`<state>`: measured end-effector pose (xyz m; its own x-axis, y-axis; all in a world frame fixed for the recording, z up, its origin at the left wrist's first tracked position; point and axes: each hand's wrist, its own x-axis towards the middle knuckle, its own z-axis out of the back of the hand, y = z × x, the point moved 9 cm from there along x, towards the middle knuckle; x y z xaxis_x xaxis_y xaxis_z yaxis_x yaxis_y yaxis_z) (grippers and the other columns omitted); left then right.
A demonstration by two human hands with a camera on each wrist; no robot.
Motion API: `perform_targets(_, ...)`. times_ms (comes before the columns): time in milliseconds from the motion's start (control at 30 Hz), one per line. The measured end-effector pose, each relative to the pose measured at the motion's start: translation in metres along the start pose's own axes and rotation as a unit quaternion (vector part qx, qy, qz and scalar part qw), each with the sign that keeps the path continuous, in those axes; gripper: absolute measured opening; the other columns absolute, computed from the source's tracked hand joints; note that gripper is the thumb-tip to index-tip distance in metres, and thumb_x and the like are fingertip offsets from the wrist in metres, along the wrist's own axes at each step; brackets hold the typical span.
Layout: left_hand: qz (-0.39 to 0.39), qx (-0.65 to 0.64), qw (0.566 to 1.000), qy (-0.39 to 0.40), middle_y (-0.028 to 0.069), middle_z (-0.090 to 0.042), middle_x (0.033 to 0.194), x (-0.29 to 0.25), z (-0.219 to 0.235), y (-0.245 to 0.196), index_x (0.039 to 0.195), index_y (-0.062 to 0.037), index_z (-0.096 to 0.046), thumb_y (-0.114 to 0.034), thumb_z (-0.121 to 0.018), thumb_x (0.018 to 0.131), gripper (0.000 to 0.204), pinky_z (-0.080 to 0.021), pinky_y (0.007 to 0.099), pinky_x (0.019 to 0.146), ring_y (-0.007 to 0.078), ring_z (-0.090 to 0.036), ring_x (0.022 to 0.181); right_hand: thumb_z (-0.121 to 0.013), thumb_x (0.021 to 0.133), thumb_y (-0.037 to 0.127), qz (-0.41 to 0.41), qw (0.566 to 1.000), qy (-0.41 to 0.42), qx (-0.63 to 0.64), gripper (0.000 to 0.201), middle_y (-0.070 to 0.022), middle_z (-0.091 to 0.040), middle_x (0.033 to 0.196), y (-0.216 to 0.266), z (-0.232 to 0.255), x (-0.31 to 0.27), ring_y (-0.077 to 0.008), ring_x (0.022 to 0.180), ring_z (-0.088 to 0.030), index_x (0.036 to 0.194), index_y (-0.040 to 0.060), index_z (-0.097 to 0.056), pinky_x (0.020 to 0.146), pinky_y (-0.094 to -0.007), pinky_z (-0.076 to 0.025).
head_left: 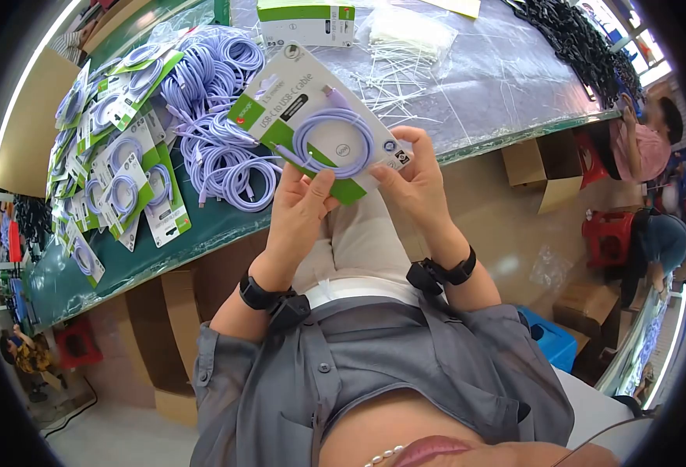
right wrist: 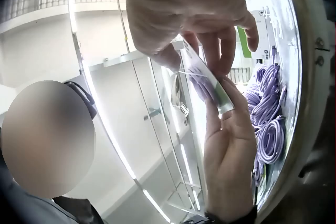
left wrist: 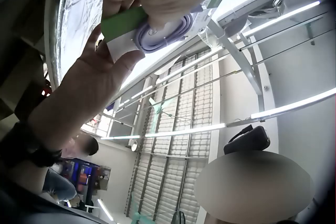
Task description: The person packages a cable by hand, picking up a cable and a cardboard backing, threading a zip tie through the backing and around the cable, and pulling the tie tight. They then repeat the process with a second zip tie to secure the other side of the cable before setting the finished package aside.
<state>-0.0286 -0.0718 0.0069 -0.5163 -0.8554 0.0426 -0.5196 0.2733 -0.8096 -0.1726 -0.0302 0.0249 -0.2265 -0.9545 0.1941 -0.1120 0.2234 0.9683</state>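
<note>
Between both hands is a packaged USB-C cable (head_left: pixel 329 134), a lilac coil tied onto a white and green card, its printed front turned up toward the head camera. My left hand (head_left: pixel 299 208) pinches the card's lower left edge, thumb at the front. At the lower right corner my right hand (head_left: pixel 416 184) grips it, with the thumb on the front and the other fingers partly hidden behind. The right wrist view shows the card (right wrist: pixel 223 98) nearly edge-on between the two hands. Loose lilac cables (head_left: pixel 217 117) lie piled on the green table just left of it.
Finished-looking cable cards (head_left: pixel 117 156) are heaped at the table's left. A white and green box (head_left: pixel 306 25) stands at the back beside white cable ties (head_left: pixel 401 66). Black cables (head_left: pixel 565 47) lie at the far right. Cardboard boxes (head_left: pixel 526 162) and red stools (head_left: pixel 609 237) stand on the floor.
</note>
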Motion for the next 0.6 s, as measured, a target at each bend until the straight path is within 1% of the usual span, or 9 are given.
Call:
perform_targets(133,0.022,0.025,0.999,-0.003,0.0108,-0.056,0.117,-0.001,0.002,0.004,0.130,-0.0082,-0.038,-0.014,-0.049,0.097,0.035,-0.054,0.0369,0.086,0.0214,-0.060,0.106,-0.070,0.083,0.007,0.010,0.999,-0.031,-0.012,0.051,-0.0092,-0.057,0.107,-0.003,-0.006,0.001,-0.0122,0.093,-0.060,0.124,0.0028,-0.041,0.075,-0.0247,-0.051)
perform_targets(200,0.027,0.027,0.999,-0.006,0.0114,-0.057,0.117,-0.002,0.002,0.004,0.131,-0.0083,-0.037,-0.014,-0.049,0.097,0.036,-0.055,0.0366,0.085,0.0216,-0.061,0.105,-0.071,0.082,0.006,0.063,0.995,-0.077,-0.030,0.049,-0.0094,-0.057,0.107,-0.005,-0.003,-0.001,-0.0126,0.090,-0.060,0.121,0.0036,-0.042,0.074,-0.0266,-0.052)
perform_targets(233,0.040,0.011,0.999,-0.010,0.0114,-0.057,0.116,-0.002,0.002,0.006,0.131,-0.0084,-0.036,-0.015,-0.049,0.097,0.036,-0.054,0.0375,0.086,0.0219,-0.060,0.106,-0.071,0.082,0.006,0.065,0.995,-0.075,-0.031,0.049,-0.0094,-0.057,0.107,-0.008,-0.006,0.000,-0.0126,0.090,-0.060,0.121,0.0036,-0.042,0.074,-0.0266,-0.052)
perform_targets(300,0.049,-0.006,0.999,-0.011,0.0113,-0.057,0.116,-0.002,-0.001,0.007,0.131,-0.0086,-0.036,-0.016,-0.049,0.097,0.037,-0.053,0.0383,0.087,0.0222,-0.060,0.106,-0.072,0.080,0.005,0.181,0.969,-0.145,-0.079,0.043,-0.0082,-0.060,0.103,0.007,-0.002,-0.007,-0.0123,0.087,-0.060,0.116,0.0037,-0.047,0.072,-0.0260,-0.051)
perform_targets(367,0.047,-0.048,0.998,-0.008,0.0104,-0.057,0.117,-0.003,-0.005,0.008,0.131,-0.0089,-0.037,-0.016,-0.048,0.098,0.036,-0.052,0.0405,0.089,0.0217,-0.059,0.107,-0.072,0.080,0.004,0.193,0.967,-0.135,-0.094,0.037,-0.0073,-0.061,0.099,-0.004,0.001,-0.009,-0.0120,0.084,-0.059,0.110,0.0037,-0.051,0.070,-0.0256,-0.049)
perform_targets(433,0.046,-0.058,0.997,-0.008,0.0094,-0.057,0.117,-0.004,-0.006,0.007,0.130,-0.0087,-0.038,-0.014,-0.050,0.097,0.035,-0.051,0.0394,0.090,0.0204,-0.059,0.107,-0.071,0.079,0.003,0.202,0.966,-0.123,-0.108,0.030,-0.0064,-0.063,0.095,-0.010,0.001,-0.009,-0.0116,0.082,-0.059,0.105,0.0036,-0.056,0.068,-0.0252,-0.048)
perform_targets(500,0.049,-0.070,0.996,-0.010,0.0083,-0.057,0.118,-0.005,-0.006,0.010,0.129,-0.0086,-0.040,-0.013,-0.051,0.096,0.035,-0.050,0.0384,0.091,0.0191,-0.058,0.107,-0.071,0.078,0.000,0.210,0.965,-0.106,-0.119,0.018,-0.0039,-0.064,0.085,0.002,-0.007,-0.008,-0.0111,0.077,-0.057,0.092,0.0040,-0.060,0.068,-0.0242,-0.046)
perform_targets(533,0.029,-0.069,0.997,-0.027,0.0076,-0.057,0.117,-0.003,-0.002,0.010,0.127,-0.0081,-0.042,-0.010,-0.053,0.095,0.035,-0.050,0.0359,0.091,0.0174,-0.058,0.107,-0.071,0.078,0.000,0.210,0.965,-0.105,-0.120,0.018,-0.0039,-0.064,0.085,0.001,-0.007,-0.009,-0.0111,0.077,-0.057,0.092,0.0040,-0.060,0.068,-0.0242,-0.046)
perform_targets(600,0.007,-0.069,0.997,-0.044,0.0068,-0.057,0.117,-0.002,-0.001,0.009,0.126,-0.0077,-0.044,-0.007,-0.055,0.093,0.034,-0.049,0.0333,0.091,0.0158,-0.058,0.106,-0.071,0.075,-0.002,0.151,0.985,-0.067,-0.040,0.016,-0.0058,-0.059,0.096,-0.012,-0.011,-0.008,-0.0150,0.089,-0.055,0.086,0.0042,-0.062,0.078,-0.0279,-0.044)
